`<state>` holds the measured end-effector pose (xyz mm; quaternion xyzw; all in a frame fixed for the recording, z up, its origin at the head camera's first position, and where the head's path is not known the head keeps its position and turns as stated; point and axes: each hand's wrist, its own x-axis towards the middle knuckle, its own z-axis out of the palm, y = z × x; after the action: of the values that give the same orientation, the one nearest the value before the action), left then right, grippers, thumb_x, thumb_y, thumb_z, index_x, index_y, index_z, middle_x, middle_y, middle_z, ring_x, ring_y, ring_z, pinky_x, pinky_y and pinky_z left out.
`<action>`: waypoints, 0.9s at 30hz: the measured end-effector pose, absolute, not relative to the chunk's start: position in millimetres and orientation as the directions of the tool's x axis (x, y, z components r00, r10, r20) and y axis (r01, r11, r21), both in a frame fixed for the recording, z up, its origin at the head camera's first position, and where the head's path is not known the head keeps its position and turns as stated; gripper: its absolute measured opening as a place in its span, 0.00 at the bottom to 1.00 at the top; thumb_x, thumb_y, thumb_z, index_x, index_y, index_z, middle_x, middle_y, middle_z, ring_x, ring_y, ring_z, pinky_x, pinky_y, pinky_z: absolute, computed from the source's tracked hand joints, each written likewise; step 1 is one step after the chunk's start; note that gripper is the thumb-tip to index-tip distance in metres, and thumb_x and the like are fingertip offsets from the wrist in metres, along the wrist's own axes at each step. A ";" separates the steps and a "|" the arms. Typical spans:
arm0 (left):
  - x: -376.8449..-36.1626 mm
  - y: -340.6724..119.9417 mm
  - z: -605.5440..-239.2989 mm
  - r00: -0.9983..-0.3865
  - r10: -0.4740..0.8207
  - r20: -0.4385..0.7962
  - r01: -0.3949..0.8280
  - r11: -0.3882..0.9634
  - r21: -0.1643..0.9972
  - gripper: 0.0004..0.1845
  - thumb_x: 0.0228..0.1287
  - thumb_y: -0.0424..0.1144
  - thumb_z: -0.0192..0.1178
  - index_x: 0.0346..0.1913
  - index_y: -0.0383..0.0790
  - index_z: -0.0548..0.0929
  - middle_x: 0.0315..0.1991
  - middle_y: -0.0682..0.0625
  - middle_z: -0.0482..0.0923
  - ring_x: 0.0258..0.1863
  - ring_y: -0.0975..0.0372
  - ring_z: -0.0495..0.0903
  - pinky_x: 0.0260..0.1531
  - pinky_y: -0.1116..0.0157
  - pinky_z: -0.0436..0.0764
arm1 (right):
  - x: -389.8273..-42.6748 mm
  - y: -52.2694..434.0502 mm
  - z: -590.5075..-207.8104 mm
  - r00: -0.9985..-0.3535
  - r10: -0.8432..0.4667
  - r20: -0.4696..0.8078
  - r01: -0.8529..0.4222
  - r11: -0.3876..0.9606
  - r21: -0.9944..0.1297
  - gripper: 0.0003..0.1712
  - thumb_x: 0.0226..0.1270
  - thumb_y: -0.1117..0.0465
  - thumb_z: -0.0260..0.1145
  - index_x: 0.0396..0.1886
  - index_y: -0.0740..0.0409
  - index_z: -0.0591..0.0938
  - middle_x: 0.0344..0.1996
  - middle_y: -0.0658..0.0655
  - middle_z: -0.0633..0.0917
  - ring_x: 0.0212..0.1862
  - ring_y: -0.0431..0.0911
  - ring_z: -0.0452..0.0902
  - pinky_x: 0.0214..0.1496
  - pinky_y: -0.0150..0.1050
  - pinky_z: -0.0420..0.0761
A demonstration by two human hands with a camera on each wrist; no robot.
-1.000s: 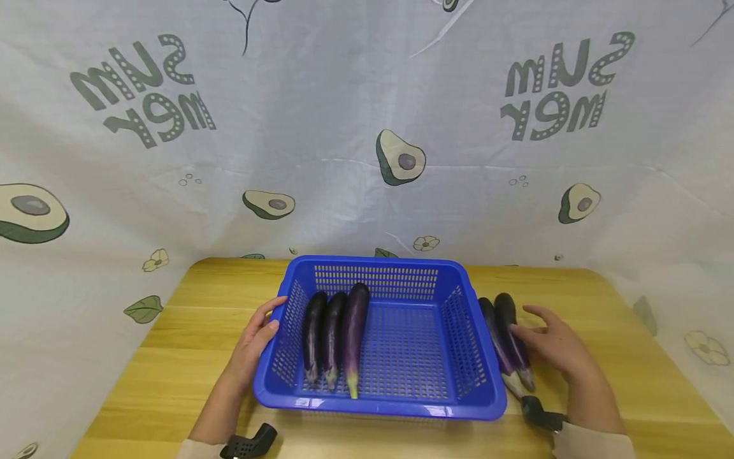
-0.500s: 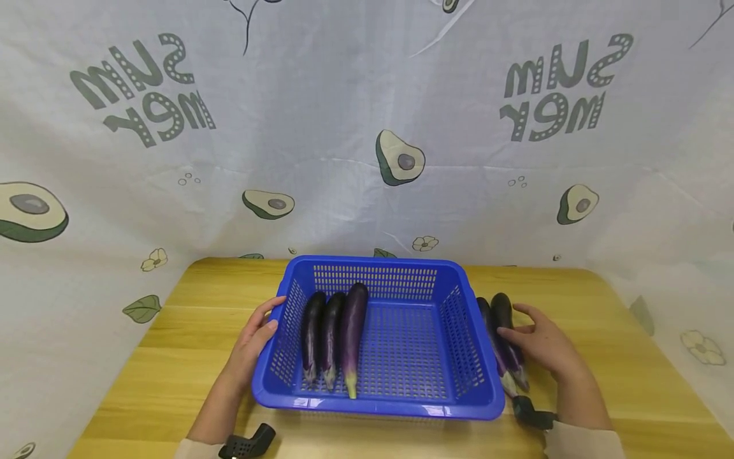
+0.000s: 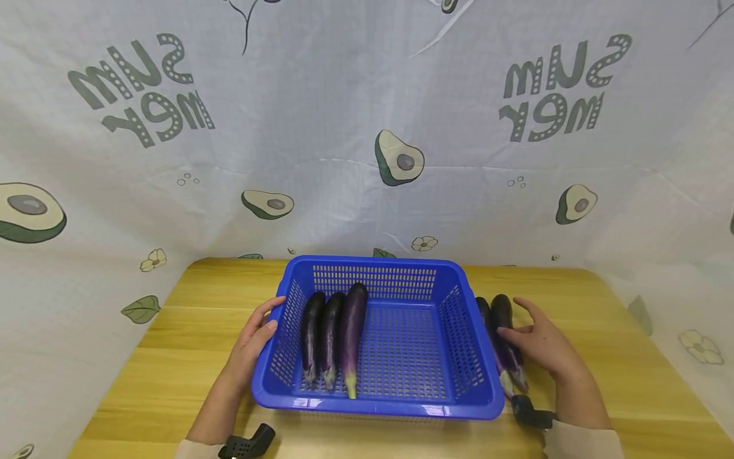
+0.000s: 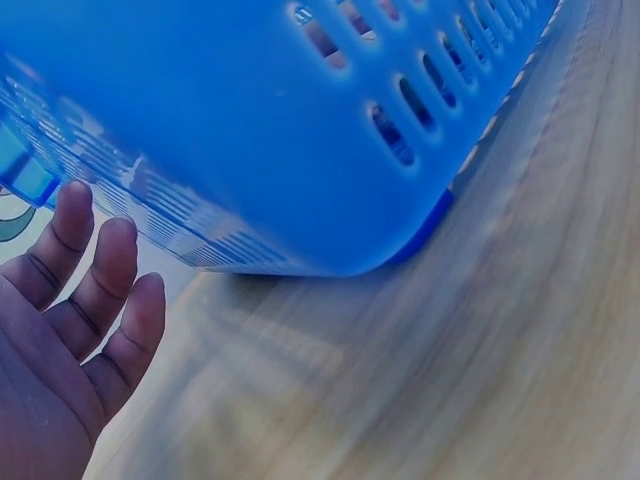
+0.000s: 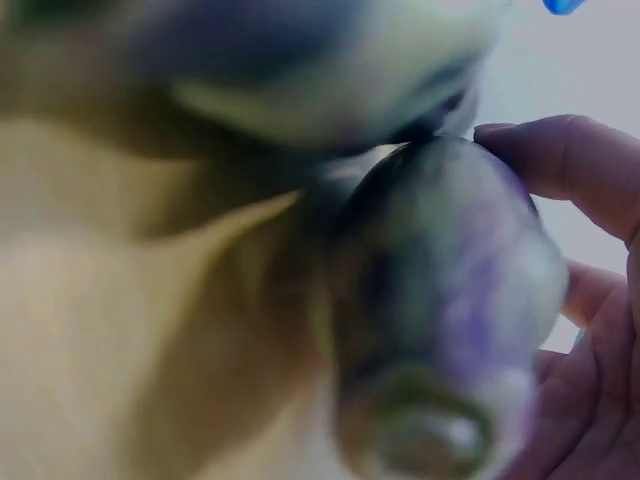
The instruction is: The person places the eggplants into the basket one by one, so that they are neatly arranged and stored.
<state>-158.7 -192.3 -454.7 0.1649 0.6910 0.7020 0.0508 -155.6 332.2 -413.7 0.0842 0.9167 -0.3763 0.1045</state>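
Note:
A blue plastic basket point(image 3: 378, 404) stands on the table with three dark purple eggplants point(image 3: 355, 325) side by side in its left half. At its left rim rests my left hand point(image 3: 252, 338), thumb and index finger touching the edge; the other fingers are loosely bent outside the wall in the left wrist view. To the basket's right lie two more eggplants: an inner one point(image 3: 507, 384), partly hidden by the rim, and an outer one point(image 3: 507, 354). My right hand point(image 3: 545, 344) holds the outer eggplant, thumb over its top and fingers along its right side. Its stem end point(image 5: 430, 430) faces the right wrist camera.
The wooden table point(image 3: 166, 376) extends around the basket on all sides. Behind it hangs a white cloth point(image 3: 332, 127) printed with avocados and lettering. A black wrist device point(image 3: 249, 443) sits at each wrist.
My right hand has moved a little left, up against the outer eggplant, and then stays nearly still. The left hand and the basket have barely moved.

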 end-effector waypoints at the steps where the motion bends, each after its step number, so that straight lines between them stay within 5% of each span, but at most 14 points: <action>1: -158.5 -192.3 -454.7 -0.942 0.296 0.158 0.155 -0.037 0.987 0.25 0.81 0.40 0.38 0.77 0.48 0.59 0.67 0.27 0.61 0.53 0.57 0.82 0.45 0.56 0.89 | -155.0 332.6 -412.9 -0.966 0.077 -0.248 0.229 0.701 -0.675 0.53 0.74 0.49 0.65 0.81 0.66 0.44 0.52 0.78 0.84 0.43 0.53 0.88 0.45 0.45 0.84; 6: -157.5 -191.7 -454.4 -0.949 0.278 0.148 0.150 -0.014 0.989 0.25 0.81 0.40 0.39 0.77 0.48 0.59 0.70 0.27 0.60 0.56 0.48 0.80 0.46 0.54 0.89 | -152.2 335.6 -409.2 -0.968 0.097 -0.231 0.235 0.672 -0.702 0.56 0.74 0.49 0.64 0.82 0.64 0.39 0.56 0.82 0.80 0.46 0.57 0.88 0.45 0.46 0.87; 13: -158.4 -192.3 -455.7 -0.949 0.274 0.155 0.156 -0.017 0.988 0.25 0.81 0.40 0.39 0.77 0.46 0.59 0.70 0.27 0.61 0.55 0.54 0.81 0.46 0.56 0.89 | -149.6 336.5 -404.6 -0.970 0.095 -0.223 0.234 0.606 -0.760 0.52 0.78 0.50 0.61 0.83 0.59 0.37 0.65 0.88 0.67 0.53 0.65 0.86 0.51 0.52 0.88; 20: -158.5 -192.4 -456.0 -0.946 0.281 0.159 0.158 -0.026 0.987 0.25 0.81 0.40 0.39 0.76 0.45 0.59 0.69 0.27 0.61 0.54 0.56 0.82 0.46 0.58 0.88 | -145.2 330.1 -395.9 -0.985 0.057 -0.160 0.161 0.609 -0.777 0.45 0.79 0.52 0.58 0.84 0.56 0.46 0.61 0.85 0.74 0.47 0.49 0.87 0.48 0.47 0.89; 27: -159.3 -192.7 -456.7 -0.947 0.281 0.159 0.157 -0.028 0.987 0.25 0.82 0.40 0.39 0.77 0.46 0.59 0.67 0.27 0.62 0.54 0.55 0.82 0.46 0.57 0.88 | -143.6 319.2 -370.0 -0.996 0.035 -0.086 0.090 0.604 -0.792 0.44 0.80 0.48 0.57 0.84 0.53 0.47 0.60 0.83 0.75 0.43 0.58 0.90 0.44 0.41 0.89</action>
<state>-159.3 -192.7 -456.7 0.1573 0.6957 0.6995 0.0442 -143.6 319.2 -370.0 0.0346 0.8951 -0.4435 0.0310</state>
